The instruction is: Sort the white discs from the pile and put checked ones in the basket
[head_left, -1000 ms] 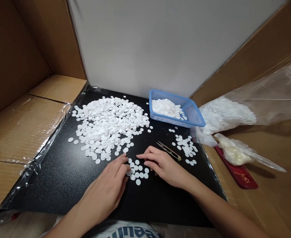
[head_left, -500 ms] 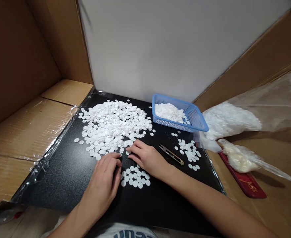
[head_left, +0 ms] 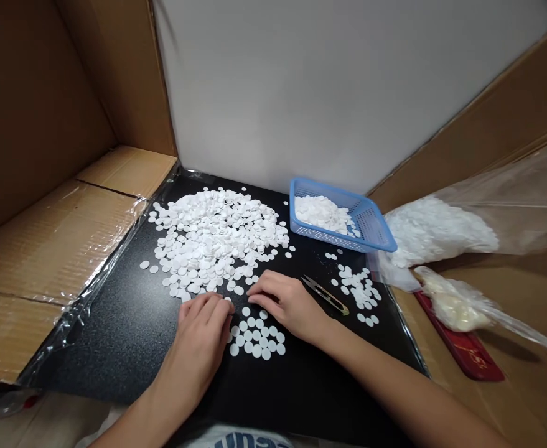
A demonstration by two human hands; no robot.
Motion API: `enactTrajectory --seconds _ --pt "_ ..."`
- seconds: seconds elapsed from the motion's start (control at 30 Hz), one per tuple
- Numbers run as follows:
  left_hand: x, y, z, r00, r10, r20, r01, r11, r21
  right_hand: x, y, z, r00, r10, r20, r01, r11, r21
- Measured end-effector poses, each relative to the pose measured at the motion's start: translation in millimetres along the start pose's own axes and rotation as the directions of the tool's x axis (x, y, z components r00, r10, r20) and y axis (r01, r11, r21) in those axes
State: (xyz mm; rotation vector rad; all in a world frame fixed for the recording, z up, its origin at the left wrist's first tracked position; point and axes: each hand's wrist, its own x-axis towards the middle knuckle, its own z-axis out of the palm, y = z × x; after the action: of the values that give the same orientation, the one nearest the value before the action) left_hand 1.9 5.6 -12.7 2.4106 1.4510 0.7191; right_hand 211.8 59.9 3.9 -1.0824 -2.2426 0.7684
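Small white round discs lie in a large pile [head_left: 221, 230] on the black tabletop [head_left: 114, 336]. Just in front of the pile's near edge, my left hand [head_left: 205, 326] rests with its fingers curled down and together; whatever is under the fingertips is hidden. My right hand [head_left: 289, 302] faces it from the right, thumb and forefinger apart, the tips near a few loose discs, with nothing visible between them. Below and between the hands, a smaller group of discs [head_left: 256, 336] is spread flat in one layer. A pair of thread snips [head_left: 325, 295] lies beside my right hand.
A blue plastic basket [head_left: 343, 239] with more discs stands at the back right. A small cluster of discs [head_left: 361, 287] lies by the right edge. Beyond are a clear bag [head_left: 441, 230] of white pieces, a knotted bag [head_left: 457, 308] and a red object [head_left: 478, 361]. Cardboard walls flank the table.
My right hand has shifted slightly right and down, away from the left fingertips. Loose discs now show between the hands and the flat group. The whole view has shifted a little.
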Motion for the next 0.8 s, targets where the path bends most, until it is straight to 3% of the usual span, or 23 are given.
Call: enactTrajectory --seconds 0.17,0.3,0.43,0.5,0.57,0.67,0.8 --pt "16.9 -0.8 -7.3 0.996 -0.086 -0.040 0.092 0.977 0.190 15.9 -2.7 10.6 0.992 0.126 0.003 -0.125 0.987 -0.104" --pt "22.2 -2.6 -6.7 0.989 -0.147 -0.023 0.147 0.950 0.277 18.8 -9.2 4.7 0.968 0.244 0.057 -0.243 0.970 -0.027" --pt "22.8 -5.0 -1.3 0.987 -0.160 -0.015 0.159 0.960 0.231 17.9 -13.6 -12.5 0.866 0.448 0.223 -0.459 0.889 -0.005" --pt "22.3 -4.9 -0.9 0.992 -0.125 -0.029 0.129 0.966 0.226 18.4 -14.3 -17.0 0.831 0.504 0.236 -0.500 0.862 -0.080" --pt "20.1 -3.8 -2.6 0.998 -0.055 -0.042 0.063 0.969 0.239 20.0 -14.9 -15.9 0.863 0.481 0.155 -0.456 0.874 -0.169" --pt "13.6 -3.3 -6.2 0.999 0.043 -0.028 -0.036 0.974 0.222 24.0 -15.9 -7.0 0.933 0.351 0.076 -0.322 0.912 -0.256" --pt "7.7 -8.9 -9.8 0.999 0.041 -0.020 -0.038 0.986 0.160 31.3 -15.7 3.7 0.947 0.308 0.093 -0.281 0.931 -0.232"
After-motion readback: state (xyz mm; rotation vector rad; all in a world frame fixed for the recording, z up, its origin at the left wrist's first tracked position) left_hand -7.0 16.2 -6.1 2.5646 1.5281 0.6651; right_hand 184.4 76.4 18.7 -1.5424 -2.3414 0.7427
